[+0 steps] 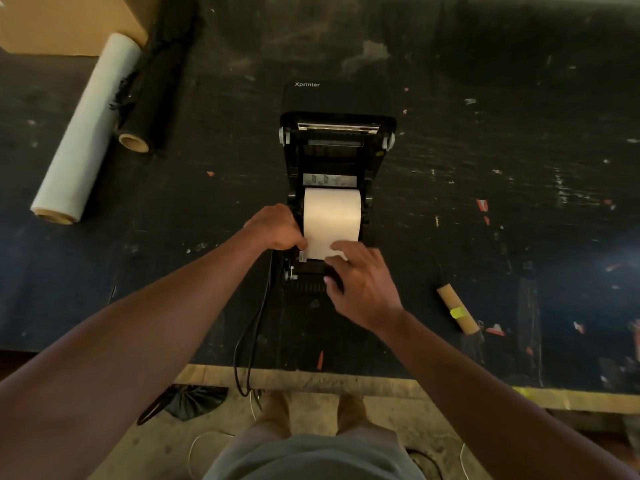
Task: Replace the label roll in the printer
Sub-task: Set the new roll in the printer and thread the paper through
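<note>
Head camera, looking down, has a black printer (337, 188) at its centre on a dark, scuffed table (485, 133), and everything else is placed from that printer. Its lid (337, 98) is swung open to the far side, marked "Xprinter", and a white label roll (331, 216) sits in the open bay, its loose end drawn toward the near edge of the machine. At the near left corner of the roll the left hand (275, 228) pinches the paper's left edge between thumb and fingers. The right hand (360, 282) lies over the printer's near right part, fingers spread and pressing flat on the loose end of the labels rather than closing around anything. A black cable (254, 327) runs from the printer's near left side over the table edge. Right of the printer and nearer the person lies an empty cardboard core (457, 310) with a yellow strip on it. Well to the printer's left lie a white film roll (86, 129) and a black film roll (152, 84) side by side.
</note>
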A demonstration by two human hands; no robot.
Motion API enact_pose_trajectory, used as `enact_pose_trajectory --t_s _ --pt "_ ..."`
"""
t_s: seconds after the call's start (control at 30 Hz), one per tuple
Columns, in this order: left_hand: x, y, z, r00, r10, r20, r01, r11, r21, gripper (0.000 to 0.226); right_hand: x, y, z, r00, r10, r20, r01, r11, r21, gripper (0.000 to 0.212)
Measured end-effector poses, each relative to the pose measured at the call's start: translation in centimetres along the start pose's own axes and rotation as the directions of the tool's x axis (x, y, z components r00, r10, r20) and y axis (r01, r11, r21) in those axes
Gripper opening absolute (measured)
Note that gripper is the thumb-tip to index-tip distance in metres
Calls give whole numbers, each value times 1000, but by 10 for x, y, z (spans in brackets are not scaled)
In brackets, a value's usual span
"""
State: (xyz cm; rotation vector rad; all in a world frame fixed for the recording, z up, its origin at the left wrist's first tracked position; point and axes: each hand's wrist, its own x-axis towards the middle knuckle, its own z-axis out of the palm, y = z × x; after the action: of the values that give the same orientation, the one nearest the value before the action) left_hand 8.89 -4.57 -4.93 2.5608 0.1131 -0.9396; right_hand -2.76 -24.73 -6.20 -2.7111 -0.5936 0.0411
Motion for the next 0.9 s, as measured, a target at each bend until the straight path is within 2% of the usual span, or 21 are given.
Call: enact_pose_trajectory --t_s 0.13,0.27,0.33,0.4,0.47,0.53,0.57,0.63,0.7,0.77,0.9 --pt "-3 4 -2 1000 2 -2 -2 999 52 32 -3 -6 13 987 68 148 -54 994 -95 62" --pt "-12 5 -4 999 16 -40 -11 993 121 38 -5 -5 19 976 77 201 -46 987 -153 66" --pt "-23 6 -2 986 59 -158 -30 983 182 28 -5 -6 17 978 68 198 -34 985 -169 64" --pt "-38 3 6 925 165 -343 -102 975 196 23 -7 -6 15 979 64 194 -29 983 -180 62" --pt "-53 -2 21 825 359 -437 -286 931 225 20 -9 -8 14 981 59 187 -22 981 -193 61" --pt "-68 -9 39 741 538 -402 -453 842 293 13 -13 -11 14 984 51 173 -16 981 -195 61" --pt "-72 -13 50 727 581 -366 -490 812 317 24 -14 -12 13 985 49 168 -16 981 -192 61" --pt "-76 -19 69 766 583 -271 -490 802 341 52 -15 -14 13 985 54 166 -22 983 -183 62" --pt "-78 -23 80 796 564 -219 -463 801 379 71 -17 -15 14 985 57 161 -30 985 -167 63" --pt "-78 -25 85 798 568 -203 -450 785 425 76 -20 -16 14 988 54 146 -35 990 -135 62" --pt "-80 -23 87 770 599 -217 -434 742 511 69 -26 -16 11 993 35 113 -27 997 -72 53"
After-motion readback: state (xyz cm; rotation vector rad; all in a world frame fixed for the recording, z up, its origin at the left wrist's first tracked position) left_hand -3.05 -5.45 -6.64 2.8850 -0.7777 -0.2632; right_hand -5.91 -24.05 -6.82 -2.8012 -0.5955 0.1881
